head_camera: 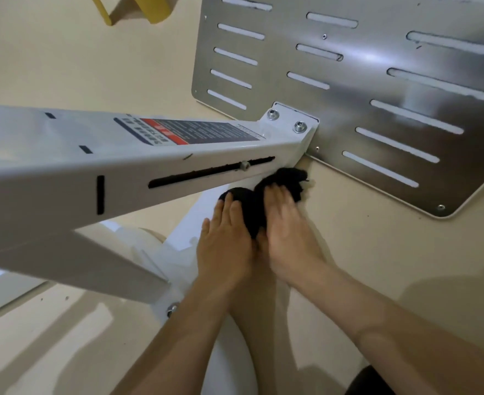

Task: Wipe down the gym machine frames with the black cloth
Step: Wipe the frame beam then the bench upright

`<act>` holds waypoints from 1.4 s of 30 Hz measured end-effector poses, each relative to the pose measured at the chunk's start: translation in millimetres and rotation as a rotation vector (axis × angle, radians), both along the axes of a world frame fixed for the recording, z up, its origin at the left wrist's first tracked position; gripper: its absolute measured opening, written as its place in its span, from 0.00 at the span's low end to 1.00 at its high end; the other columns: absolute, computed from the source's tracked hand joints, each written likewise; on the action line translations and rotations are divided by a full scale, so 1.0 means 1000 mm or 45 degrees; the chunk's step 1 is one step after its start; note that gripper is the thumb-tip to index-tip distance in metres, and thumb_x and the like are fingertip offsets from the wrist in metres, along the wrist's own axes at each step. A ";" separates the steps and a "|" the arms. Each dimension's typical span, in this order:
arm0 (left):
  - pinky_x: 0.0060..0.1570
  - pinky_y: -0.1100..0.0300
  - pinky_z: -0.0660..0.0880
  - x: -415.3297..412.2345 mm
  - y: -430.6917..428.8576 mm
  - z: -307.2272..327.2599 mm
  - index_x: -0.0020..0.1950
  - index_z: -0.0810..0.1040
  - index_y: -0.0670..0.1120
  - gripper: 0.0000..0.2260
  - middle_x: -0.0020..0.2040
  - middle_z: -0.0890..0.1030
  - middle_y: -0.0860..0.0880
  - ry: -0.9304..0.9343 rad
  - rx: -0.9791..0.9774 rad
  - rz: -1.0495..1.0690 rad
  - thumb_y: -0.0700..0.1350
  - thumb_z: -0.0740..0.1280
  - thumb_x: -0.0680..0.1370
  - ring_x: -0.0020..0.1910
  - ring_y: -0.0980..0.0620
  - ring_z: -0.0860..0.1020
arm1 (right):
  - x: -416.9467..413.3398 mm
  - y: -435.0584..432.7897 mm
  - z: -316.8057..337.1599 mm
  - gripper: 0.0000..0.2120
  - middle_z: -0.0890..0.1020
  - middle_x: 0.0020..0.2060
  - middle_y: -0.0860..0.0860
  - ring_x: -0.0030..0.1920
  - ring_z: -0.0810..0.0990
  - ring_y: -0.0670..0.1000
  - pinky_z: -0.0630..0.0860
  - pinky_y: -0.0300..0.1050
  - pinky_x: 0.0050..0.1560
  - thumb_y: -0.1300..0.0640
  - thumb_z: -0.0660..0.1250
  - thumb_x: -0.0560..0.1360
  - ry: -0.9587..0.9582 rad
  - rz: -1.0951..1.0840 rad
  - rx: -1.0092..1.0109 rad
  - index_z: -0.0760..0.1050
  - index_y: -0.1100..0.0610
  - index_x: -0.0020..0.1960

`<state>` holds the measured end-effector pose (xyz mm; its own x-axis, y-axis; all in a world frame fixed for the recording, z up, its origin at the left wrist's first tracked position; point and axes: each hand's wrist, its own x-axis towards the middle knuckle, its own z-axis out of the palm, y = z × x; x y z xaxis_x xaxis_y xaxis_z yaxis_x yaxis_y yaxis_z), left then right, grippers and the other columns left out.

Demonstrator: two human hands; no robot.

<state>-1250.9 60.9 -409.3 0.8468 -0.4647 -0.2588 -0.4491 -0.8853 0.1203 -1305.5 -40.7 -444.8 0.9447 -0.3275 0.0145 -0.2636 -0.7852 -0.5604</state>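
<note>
One long white beam reaches in from the left. It carries a warning label on its top face and a dark slot along its side. Just below the beam's right end, the left hand lies flat with straight fingers, pressing on the black cloth. The cloth is bunched on a lower white frame member, right under the spot where the beam meets its bolted bracket. The right hand lies just beside the left one and also presses on the cloth with fingers stretched out. It is slightly blurred, so I cannot tell how its fingertips sit. Neither hand curls round the cloth. Right of the beam's end lies a slotted steel plate.

The cloth looks soft, light and limp, so it will likely fold and ride up unless held down. Flat palms over a gathered wad, as here, seem the surest hold on smooth painted steel. The frame appears stiff and heavy and should not give under pressure. The slot's edge and the bolt heads could snag the fibres.
</note>
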 end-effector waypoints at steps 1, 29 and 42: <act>0.76 0.49 0.47 0.001 0.005 0.000 0.78 0.48 0.46 0.27 0.80 0.47 0.49 -0.006 0.050 0.029 0.46 0.53 0.80 0.78 0.51 0.44 | -0.003 0.009 -0.003 0.37 0.51 0.78 0.57 0.77 0.48 0.55 0.50 0.52 0.76 0.56 0.60 0.76 0.050 0.112 -0.117 0.44 0.60 0.78; 0.75 0.49 0.50 0.012 -0.020 -0.031 0.78 0.45 0.39 0.27 0.79 0.48 0.40 -0.275 -0.007 -0.177 0.42 0.54 0.82 0.78 0.45 0.47 | -0.004 0.004 0.012 0.34 0.75 0.66 0.48 0.63 0.74 0.51 0.72 0.51 0.65 0.67 0.54 0.73 0.175 -0.209 1.393 0.62 0.42 0.74; 0.71 0.36 0.52 0.030 -0.017 -0.019 0.78 0.42 0.41 0.40 0.79 0.45 0.43 -0.115 0.157 0.006 0.52 0.65 0.77 0.77 0.45 0.42 | -0.017 0.007 0.023 0.31 0.65 0.73 0.49 0.67 0.69 0.46 0.69 0.48 0.68 0.67 0.56 0.77 0.176 -0.261 1.568 0.56 0.48 0.77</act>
